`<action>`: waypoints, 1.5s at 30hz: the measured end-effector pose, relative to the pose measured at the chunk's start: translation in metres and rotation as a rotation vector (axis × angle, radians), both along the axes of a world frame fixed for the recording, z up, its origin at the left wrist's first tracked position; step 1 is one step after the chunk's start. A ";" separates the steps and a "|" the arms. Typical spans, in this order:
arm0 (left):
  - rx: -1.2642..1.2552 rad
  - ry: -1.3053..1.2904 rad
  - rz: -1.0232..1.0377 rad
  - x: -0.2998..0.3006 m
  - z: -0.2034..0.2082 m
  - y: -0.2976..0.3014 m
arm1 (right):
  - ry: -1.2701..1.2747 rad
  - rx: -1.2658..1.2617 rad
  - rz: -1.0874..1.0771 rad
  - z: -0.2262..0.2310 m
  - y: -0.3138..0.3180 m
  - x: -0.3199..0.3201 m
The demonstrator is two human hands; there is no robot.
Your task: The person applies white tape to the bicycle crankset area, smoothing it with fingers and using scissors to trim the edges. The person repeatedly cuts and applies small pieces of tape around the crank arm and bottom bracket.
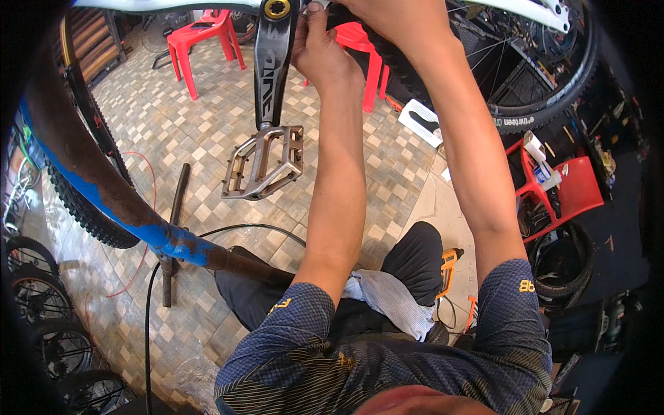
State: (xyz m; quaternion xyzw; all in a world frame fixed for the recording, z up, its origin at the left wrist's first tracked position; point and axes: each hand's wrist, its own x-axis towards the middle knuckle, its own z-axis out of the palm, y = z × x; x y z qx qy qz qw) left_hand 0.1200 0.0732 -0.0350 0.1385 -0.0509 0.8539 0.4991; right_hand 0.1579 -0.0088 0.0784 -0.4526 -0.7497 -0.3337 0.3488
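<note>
A white bicycle frame [180, 5] runs along the upper edge, with a black crank arm [268, 76] hanging down from it. At its lower end is a grey metal platform pedal [261, 164]. My left hand [325, 55] is raised just right of the crank arm, thumb up and fingers curled round something small and pale that the picture edge cuts off. Higher and to the right, my right hand [404, 21] reaches past the top of the view in front of a knobby tyre, its fingers out of sight. The bicycle's wheel [519, 117] is at the upper right.
A blue and brown stand post [166, 238] slants in from the left. Red plastic chairs [204, 45] stand behind, and another red chair [577, 187] holds items at right. A black hose [149, 325] crosses the tiled floor. An orange-handled tool [448, 270] lies beside my knee.
</note>
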 end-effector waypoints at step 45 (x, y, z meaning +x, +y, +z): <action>-0.066 0.043 -0.125 -0.002 -0.011 0.009 | 0.083 -0.134 -0.143 0.021 0.005 -0.012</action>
